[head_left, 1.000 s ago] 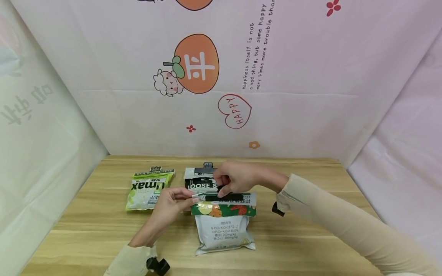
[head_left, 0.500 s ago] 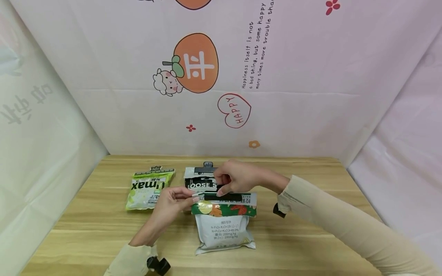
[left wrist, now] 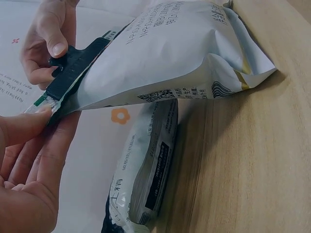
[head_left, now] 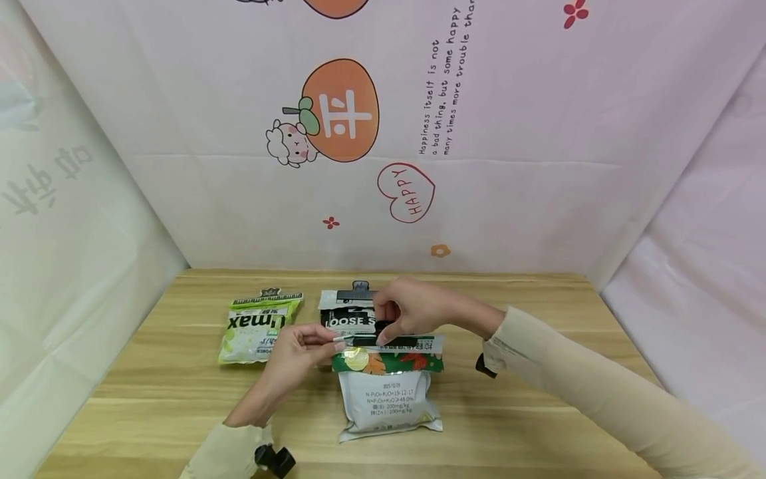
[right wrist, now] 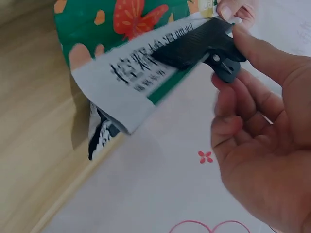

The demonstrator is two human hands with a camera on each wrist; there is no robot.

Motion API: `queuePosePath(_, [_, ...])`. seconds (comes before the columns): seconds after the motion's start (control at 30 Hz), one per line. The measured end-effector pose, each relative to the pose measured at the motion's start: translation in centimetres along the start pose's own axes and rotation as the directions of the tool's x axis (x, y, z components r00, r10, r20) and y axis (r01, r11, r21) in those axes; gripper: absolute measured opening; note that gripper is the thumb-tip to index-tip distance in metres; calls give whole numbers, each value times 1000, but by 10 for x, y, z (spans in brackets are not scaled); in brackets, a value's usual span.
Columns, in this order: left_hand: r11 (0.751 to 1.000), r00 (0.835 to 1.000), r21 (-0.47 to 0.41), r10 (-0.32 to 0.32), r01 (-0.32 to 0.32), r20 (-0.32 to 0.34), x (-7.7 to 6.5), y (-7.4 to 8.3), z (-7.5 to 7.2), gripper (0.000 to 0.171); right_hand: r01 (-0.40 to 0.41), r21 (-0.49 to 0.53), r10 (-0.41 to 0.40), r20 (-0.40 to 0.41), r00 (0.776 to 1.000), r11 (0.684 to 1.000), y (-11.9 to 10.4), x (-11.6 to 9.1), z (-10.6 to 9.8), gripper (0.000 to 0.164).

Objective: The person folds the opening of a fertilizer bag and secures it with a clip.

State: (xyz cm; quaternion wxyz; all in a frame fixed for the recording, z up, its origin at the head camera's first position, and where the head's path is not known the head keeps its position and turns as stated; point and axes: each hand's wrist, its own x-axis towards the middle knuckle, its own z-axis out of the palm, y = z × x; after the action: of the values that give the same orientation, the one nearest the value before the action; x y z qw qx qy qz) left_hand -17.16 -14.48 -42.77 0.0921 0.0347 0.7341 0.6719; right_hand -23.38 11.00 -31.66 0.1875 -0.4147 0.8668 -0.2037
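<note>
A white fertilizer bag [head_left: 385, 402] with a green printed band stands on the table, its top folded over. A wide black bag clip [right wrist: 187, 46] lies across the fold. My right hand [head_left: 413, 309] pinches the clip's handles between thumb and fingers, as the right wrist view shows. At the fold's left end, my left hand [head_left: 293, 356] pinches the corner between thumb and fingers. In the left wrist view, the clip [left wrist: 77, 68] reaches close to the left thumb. Right-hand fingers partly hide the clip from the head view.
Behind the held bag lies a black and white bag [head_left: 344, 322] with a dark clip [head_left: 361, 289] on its top. A green bag [head_left: 254, 332], also clipped, lies to the left. The wooden table [head_left: 526, 412] ends at a printed cloth backdrop [head_left: 509, 219].
The black clip has shifted slightly left along the folded top, and the green band sits a touch higher. Both hands keep their grips.
</note>
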Motion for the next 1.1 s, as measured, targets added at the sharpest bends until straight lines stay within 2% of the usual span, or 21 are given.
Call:
queuePosePath(0.27, [1000, 1000, -13, -19, 19, -17, 1, 1, 1, 23, -75, -23, 74, -55, 996, 997, 0, -3, 2, 22])
queuePosePath(0.5, [1000, 1000, -12, -16, 16, -7, 0, 1, 0, 24, -138, -20, 135, -84, 987, 990, 6, -13, 7, 34])
queuePosePath(0.63, [1000, 1000, 2, -21, 21, -2, -1, -1, 0, 25, -158, 39, 161, -103, 982, 987, 14, -24, 12, 41])
queuePosePath(0.87, [1000, 1000, 2, -12, 12, -1, -2, -3, 0, 26, -124, 177, 151, -146, 978, 976, 29, -43, 19, 42])
queuePosePath(1.1, [1000, 999, -2, -27, 27, -27, 1, -2, 1, 25, -109, 246, 155, -173, 973, 963, 42, -57, 28, 49])
